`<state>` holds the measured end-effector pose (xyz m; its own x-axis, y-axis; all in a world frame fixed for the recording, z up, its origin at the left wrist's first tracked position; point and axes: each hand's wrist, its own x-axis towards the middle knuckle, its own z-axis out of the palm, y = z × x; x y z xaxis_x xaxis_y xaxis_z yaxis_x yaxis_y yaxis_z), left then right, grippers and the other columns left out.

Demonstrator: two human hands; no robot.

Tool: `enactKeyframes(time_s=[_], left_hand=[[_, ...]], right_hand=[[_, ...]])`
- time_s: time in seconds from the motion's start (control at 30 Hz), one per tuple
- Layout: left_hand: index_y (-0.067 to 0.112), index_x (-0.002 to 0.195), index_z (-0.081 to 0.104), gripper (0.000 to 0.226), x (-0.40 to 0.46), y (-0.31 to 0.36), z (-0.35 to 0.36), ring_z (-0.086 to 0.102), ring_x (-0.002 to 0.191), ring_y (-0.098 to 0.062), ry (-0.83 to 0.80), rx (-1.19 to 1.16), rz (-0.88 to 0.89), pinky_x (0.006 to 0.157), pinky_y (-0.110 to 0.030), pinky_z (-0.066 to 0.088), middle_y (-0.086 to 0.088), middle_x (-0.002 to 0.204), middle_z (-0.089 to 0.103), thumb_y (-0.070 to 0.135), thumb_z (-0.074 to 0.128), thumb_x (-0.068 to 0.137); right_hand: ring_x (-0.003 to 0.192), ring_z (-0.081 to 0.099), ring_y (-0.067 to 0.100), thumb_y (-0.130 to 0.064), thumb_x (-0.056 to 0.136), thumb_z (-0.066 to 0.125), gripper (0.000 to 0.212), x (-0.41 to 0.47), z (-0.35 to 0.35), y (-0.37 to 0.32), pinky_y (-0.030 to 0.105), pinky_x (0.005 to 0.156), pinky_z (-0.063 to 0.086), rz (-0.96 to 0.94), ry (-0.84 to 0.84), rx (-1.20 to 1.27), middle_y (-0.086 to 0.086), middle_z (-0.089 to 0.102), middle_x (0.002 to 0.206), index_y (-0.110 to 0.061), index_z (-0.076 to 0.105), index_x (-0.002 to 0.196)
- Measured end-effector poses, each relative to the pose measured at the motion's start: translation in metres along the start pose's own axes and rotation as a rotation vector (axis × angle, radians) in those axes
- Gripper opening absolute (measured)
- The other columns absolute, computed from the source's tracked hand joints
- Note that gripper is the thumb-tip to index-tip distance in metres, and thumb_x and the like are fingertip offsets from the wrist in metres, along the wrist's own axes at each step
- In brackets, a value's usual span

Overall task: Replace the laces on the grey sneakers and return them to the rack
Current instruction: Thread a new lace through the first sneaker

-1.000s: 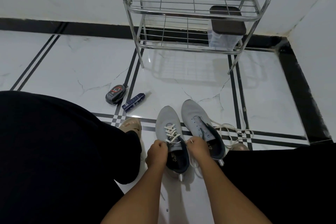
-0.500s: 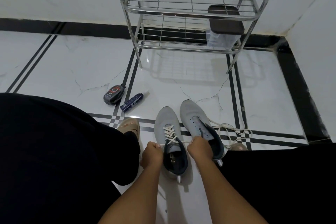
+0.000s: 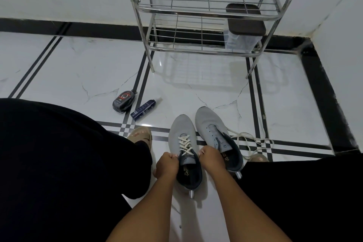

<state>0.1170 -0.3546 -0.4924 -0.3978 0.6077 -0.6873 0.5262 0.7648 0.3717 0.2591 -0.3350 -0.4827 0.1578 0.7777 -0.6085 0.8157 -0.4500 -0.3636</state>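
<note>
both fists, left hand (image 3: 167,165), right hand (image 3: 212,160), pinching laces (image 3: 184,146); polish tin (image 3: 124,101), spray bottle (image 3: 143,108) beside.

Both forearms reach up from the 6 o'clock edge and run nearly side by side toward 12 o'clock. The left hand (image 3: 168,165) is curled into a fist, knuckles up, its grip pinched on a lace end. The right hand (image 3: 212,160), at its 3 o'clock and just apart, is curled likewise, fingertips pinching the other lace end.
</note>
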Motion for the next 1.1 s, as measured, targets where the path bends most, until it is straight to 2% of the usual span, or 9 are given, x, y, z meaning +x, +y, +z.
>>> enactKeyframes(time_s=[0.13,0.23,0.33,0.4,0.53,0.73,0.9,1.0,1.1], left_hand=[[0.009,0.110,0.060,0.038,0.015,0.017,-0.009,0.057,0.103,-0.034,-0.128,0.005,-0.045,0.097,-0.040,0.044,-0.014,0.114,0.062,0.036,0.046,0.087],[0.006,0.110,0.064,0.038,0.011,0.039,-0.029,0.058,0.102,-0.032,-0.179,-0.036,0.050,0.090,-0.031,0.046,-0.012,0.113,0.063,0.032,0.047,0.088],[0.012,0.078,0.063,0.021,-0.009,0.065,-0.057,0.054,0.076,-0.023,-0.201,-0.172,0.202,0.063,-0.026,0.040,-0.007,0.084,0.058,0.023,0.052,0.092],[0.011,0.066,0.053,0.025,-0.023,0.081,-0.076,0.047,0.066,-0.018,-0.169,-0.174,0.293,0.059,-0.028,0.035,-0.005,0.074,0.052,0.020,0.052,0.090],[0.012,0.067,0.057,0.026,-0.048,0.103,-0.109,0.048,0.068,-0.018,-0.129,-0.192,0.483,0.062,-0.029,0.034,-0.001,0.069,0.051,0.027,0.054,0.088],[0.014,0.065,0.056,0.030,-0.074,0.117,-0.137,0.042,0.057,-0.010,-0.119,-0.183,0.645,0.057,-0.026,0.033,0.006,0.056,0.043,0.030,0.058,0.090],[0.017,0.074,0.060,0.025,-0.081,0.119,-0.147,0.052,0.068,-0.009,0.060,-0.022,0.815,0.060,-0.026,0.036,0.010,0.070,0.057,0.036,0.062,0.089],[0.018,0.085,0.064,0.022,-0.085,0.124,-0.152,0.053,0.075,-0.013,0.272,0.199,0.871,0.061,-0.027,0.034,0.008,0.077,0.056,0.039,0.063,0.089],[0.019,0.084,0.063,0.017,-0.085,0.124,-0.150,0.054,0.073,-0.013,0.332,0.179,0.891,0.062,-0.026,0.035,0.008,0.075,0.057,0.035,0.066,0.088]], right_hand=[[0.101,0.058,0.030,-0.040,0.092,0.052,0.034,-0.004,-0.014,-0.009,0.034,0.080,0.046,-0.023,0.142,0.232,0.009,0.060,0.109,-0.010,0.054,0.107],[0.095,0.054,0.029,-0.032,0.097,0.038,0.032,-0.007,-0.036,-0.032,0.034,0.076,0.041,-0.043,0.221,0.324,0.014,0.056,0.112,-0.005,0.052,0.106],[0.092,0.048,0.027,-0.022,0.098,0.032,0.034,-0.017,-0.068,-0.052,0.033,0.076,0.037,-0.074,0.277,0.452,0.018,0.052,0.116,0.002,0.054,0.109],[0.096,0.050,0.032,-0.019,0.097,0.032,0.037,-0.027,-0.087,-0.062,0.040,0.081,0.041,-0.111,0.310,0.560,0.022,0.054,0.111,0.010,0.053,0.106],[0.103,0.047,0.017,-0.019,0.098,0.033,0.031,-0.038,-0.115,-0.072,0.033,0.090,0.039,-0.125,0.269,0.761,0.000,0.054,0.111,-0.006,0.058,0.112],[0.076,0.052,0.005,-0.016,0.097,0.044,0.028,-0.048,-0.135,-0.079,0.021,0.066,0.039,-0.252,0.207,0.686,-0.007,0.062,0.090,-0.017,0.071,0.099],[0.100,0.062,0.012,-0.015,0.092,0.061,0.016,-0.061,-0.153,-0.086,0.024,0.090,0.046,-0.413,0.232,0.699,-0.001,0.071,0.104,-0.013,0.074,0.101],[0.089,0.063,0.010,-0.012,0.089,0.065,0.012,-0.068,-0.160,-0.088,0.019,0.078,0.047,-0.476,0.245,0.640,0.000,0.072,0.092,-0.015,0.075,0.095],[0.080,0.062,0.008,-0.013,0.087,0.068,0.008,-0.073,-0.162,-0.087,0.017,0.071,0.045,-0.495,0.254,0.596,-0.003,0.070,0.083,-0.017,0.074,0.090]])
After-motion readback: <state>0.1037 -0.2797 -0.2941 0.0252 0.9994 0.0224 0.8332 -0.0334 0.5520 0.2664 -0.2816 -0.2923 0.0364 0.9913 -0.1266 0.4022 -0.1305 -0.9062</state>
